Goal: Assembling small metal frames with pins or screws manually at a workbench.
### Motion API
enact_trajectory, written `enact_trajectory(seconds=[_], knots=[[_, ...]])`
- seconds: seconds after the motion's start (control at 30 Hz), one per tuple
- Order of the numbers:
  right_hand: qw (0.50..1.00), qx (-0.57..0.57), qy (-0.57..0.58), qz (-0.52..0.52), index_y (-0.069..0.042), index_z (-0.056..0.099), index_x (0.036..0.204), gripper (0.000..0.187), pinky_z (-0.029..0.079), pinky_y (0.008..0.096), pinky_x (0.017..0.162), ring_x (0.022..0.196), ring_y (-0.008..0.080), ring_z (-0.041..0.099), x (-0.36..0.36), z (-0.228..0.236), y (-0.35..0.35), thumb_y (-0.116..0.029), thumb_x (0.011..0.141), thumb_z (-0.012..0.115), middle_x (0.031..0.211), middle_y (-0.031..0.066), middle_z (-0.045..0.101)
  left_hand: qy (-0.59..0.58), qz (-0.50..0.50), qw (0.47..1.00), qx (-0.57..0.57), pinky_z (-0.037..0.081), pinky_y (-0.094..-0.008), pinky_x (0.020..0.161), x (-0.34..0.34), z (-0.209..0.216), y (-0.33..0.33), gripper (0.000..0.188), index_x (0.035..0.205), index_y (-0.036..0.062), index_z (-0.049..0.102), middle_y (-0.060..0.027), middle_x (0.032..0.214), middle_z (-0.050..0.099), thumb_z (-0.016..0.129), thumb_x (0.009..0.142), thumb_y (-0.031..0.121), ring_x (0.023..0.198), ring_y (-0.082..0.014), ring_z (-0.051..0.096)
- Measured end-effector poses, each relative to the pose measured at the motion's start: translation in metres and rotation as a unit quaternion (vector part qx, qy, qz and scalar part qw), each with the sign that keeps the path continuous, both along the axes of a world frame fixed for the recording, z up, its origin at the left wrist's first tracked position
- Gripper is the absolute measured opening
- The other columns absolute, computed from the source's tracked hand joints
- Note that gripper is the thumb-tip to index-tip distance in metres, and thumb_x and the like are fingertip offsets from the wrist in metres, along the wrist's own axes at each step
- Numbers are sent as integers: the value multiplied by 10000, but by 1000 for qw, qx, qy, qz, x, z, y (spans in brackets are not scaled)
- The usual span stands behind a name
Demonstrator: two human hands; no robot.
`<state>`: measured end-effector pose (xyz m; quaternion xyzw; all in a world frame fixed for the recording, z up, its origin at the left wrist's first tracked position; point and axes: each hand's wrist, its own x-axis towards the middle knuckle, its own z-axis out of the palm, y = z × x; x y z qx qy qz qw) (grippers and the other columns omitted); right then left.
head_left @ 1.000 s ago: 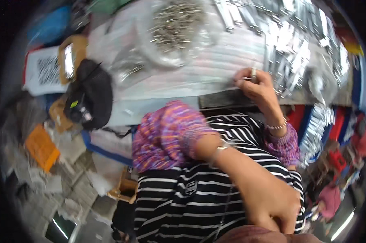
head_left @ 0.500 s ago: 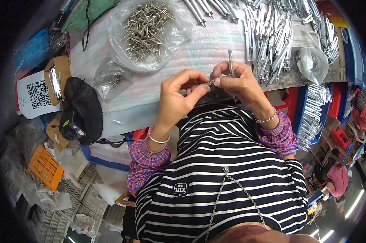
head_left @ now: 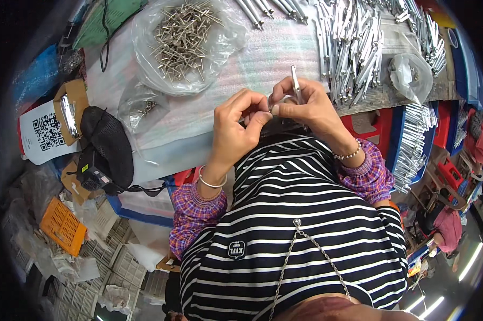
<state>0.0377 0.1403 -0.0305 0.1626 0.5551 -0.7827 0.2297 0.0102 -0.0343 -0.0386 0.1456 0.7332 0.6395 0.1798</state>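
My right hand (head_left: 308, 109) is closed around a slim silver metal bar (head_left: 295, 81), whose upper end sticks up past the fingers, leaning slightly left. Its lower part is mostly covered by the hand. Close beside it, my left hand (head_left: 240, 124) is pinched, thumb against fingers; the small piece at its tips is too hidden to name. The fingertips of both hands nearly meet over the table's near edge. Beyond my left hand lies an open clear plastic bag (head_left: 141, 47) of headed metal pins (head_left: 182, 40). Past my right hand are piled similar silver bars (head_left: 356, 56).
A smaller clear bag of metal parts (head_left: 145, 107) lies left of my hands, near a black mesh pouch (head_left: 109, 142). Another small plastic bag (head_left: 411, 77) sits at the table's right edge. Below it stands a blue bin (head_left: 395, 155) full of silver bars.
The bar in my right hand has gone from nearly upright to leaning a little left. Both hands stay close together, fingertips still meeting. The whole view has shifted slightly.
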Motion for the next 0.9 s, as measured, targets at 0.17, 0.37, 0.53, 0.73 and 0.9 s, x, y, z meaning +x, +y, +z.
enact_trajectory(seconds=[0.17, 0.37, 0.53, 0.73, 0.9], knots=[[1000, 19, 5, 7, -14, 574, 869, 155, 357, 139, 537, 619, 11, 484, -1, 2, -1, 6, 740, 657, 769, -12, 574, 65, -4, 997, -43, 304, -213, 445, -2, 5, 2, 94, 729, -1, 522, -14, 638, 467, 585, 690, -60, 483, -67, 377], [999, 26, 34, 24, -27, 582, 854, 147, 318, 140, 503, 586, -3, 447, -3, 3, 0, -10, 731, 661, 708, -42, 545, 34, -12, 999, -19, 287, -211, 438, -3, -2, 1, 94, 722, 1, 515, -16, 633, 454, 569, 686, -68, 491, -63, 376], [998, -30, -61, 16, -46, 582, 821, 141, 247, 154, 455, 518, -8, 374, -8, 8, 1, -17, 711, 665, 631, -67, 496, 82, -33, 995, -37, 288, -207, 446, -5, 2, 1, 84, 713, 0, 510, -9, 632, 463, 564, 688, -59, 500, -55, 373], [983, 112, 146, 17, -38, 602, 777, 103, 239, 172, 442, 507, -3, 345, -4, 1, -3, -13, 698, 663, 634, -71, 508, -45, -14, 999, 3, 285, -185, 463, -4, -6, -2, 74, 716, 3, 507, 27, 641, 458, 557, 713, -51, 526, -22, 361], [942, 230, 245, 6, -16, 597, 774, 113, 267, 176, 446, 508, 6, 353, -2, -4, -5, 3, 672, 642, 642, -46, 528, -140, -2, 989, 56, 290, -169, 490, -2, -9, -1, 60, 744, -2, 513, 49, 666, 454, 557, 742, -42, 566, -4, 358]])
